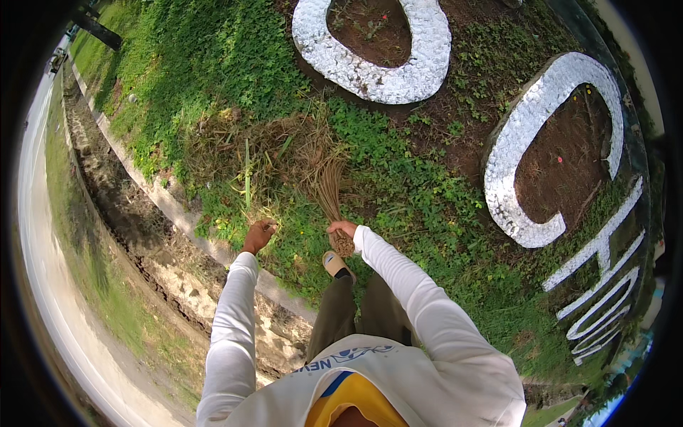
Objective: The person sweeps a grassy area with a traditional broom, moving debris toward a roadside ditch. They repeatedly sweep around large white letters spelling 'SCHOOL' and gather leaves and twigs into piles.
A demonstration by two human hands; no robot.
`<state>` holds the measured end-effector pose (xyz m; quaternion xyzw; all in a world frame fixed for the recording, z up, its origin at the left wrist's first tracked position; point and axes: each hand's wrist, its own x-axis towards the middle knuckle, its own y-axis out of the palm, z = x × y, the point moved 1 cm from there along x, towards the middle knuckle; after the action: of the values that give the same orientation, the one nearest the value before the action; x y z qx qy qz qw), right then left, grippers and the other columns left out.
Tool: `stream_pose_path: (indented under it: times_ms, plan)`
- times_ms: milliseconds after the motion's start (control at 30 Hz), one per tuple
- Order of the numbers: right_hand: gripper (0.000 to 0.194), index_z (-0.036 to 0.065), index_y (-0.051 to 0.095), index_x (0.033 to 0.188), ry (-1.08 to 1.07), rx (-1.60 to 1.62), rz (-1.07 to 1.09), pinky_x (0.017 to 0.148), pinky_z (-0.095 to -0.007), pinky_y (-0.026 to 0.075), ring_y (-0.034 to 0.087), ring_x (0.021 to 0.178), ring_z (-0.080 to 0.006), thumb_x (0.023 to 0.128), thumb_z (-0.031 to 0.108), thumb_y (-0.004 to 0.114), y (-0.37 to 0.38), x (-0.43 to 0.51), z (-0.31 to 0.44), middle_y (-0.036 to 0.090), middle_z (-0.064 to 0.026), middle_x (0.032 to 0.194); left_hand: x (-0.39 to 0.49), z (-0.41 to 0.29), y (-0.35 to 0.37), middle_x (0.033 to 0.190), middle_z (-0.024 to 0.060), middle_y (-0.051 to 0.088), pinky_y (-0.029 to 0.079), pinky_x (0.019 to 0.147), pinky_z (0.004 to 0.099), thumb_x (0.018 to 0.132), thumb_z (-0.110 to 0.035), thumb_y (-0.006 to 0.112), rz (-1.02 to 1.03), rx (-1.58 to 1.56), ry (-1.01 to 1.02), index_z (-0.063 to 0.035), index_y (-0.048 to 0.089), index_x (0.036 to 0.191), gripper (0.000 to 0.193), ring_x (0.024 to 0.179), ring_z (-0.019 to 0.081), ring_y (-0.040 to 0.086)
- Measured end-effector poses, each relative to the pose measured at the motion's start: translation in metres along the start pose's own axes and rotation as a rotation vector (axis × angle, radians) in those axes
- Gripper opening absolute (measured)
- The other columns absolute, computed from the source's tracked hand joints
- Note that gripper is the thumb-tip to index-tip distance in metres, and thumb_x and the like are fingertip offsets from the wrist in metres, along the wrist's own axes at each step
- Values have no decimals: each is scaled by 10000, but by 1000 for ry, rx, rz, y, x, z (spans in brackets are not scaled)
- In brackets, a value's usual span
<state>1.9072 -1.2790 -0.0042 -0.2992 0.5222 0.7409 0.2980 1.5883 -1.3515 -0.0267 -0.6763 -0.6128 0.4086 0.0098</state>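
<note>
My right hand grips a bundled stick broom near its bound butt end, and the thin bristles fan out away from me onto the ground. Dry grass clippings lie in a loose heap around the bristle tips. To the left of the broom, my left hand hangs over the green ground cover with its fingers curled; whether it pinches anything is too small to tell. Just beyond it are some long green blades among the clippings.
Large white raised letters stand in the soil on the right and at the top. A concrete curb runs along the left, beside a rough earth ditch, with a road farther out. My sandalled foot is just below the broom.
</note>
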Motion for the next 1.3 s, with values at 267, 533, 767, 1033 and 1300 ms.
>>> stream_pose_path:
  times_ms: [267, 533, 767, 1033, 1300]
  plan:
    - [159, 63, 589, 883, -93, -18, 71, 582, -378, 527, 600, 614, -202, 787, 187, 618, 22, -55, -18, 616, -91, 776, -13, 14, 2, 795, 116, 662, 487, 684, 339, 810, -245, 645, 26, 71, -115, -121, 649, 1002, 229, 720, 212, 625]
    - [190, 41, 579, 707, 27, 44, -234, 549, -400, 512, 592, 554, -252, 802, 204, 599, -27, -40, -52, 615, -117, 655, -26, 3, 1, 922, 158, 661, 495, 752, 368, 807, -276, 648, 43, 89, -129, -138, 638, 1071, 298, 842, 273, 633]
    - [171, 92, 546, 778, -63, -91, 187, 558, -395, 497, 592, 598, -216, 771, 232, 645, 60, 99, 41, 631, -110, 803, -40, 23, -3, 922, 179, 664, 496, 774, 359, 810, -245, 621, 7, 111, -83, -97, 627, 1081, 309, 867, 278, 643]
    - [525, 173, 315, 1255, -105, 68, 329, 529, -362, 509, 576, 567, -172, 806, 81, 572, 130, 80, 69, 556, -58, 683, -54, 47, -30, 843, 176, 668, 498, 749, 363, 800, -174, 609, 11, 126, -202, -90, 615, 1104, 315, 802, 286, 647]
    - [806, 139, 217, 1398, -252, -246, 39, 587, -379, 526, 615, 671, -225, 733, 76, 668, 115, 12, 34, 534, -113, 970, -53, 36, -46, 844, 188, 658, 483, 777, 378, 811, -243, 622, -89, 104, -135, -108, 615, 1091, 311, 835, 315, 634]
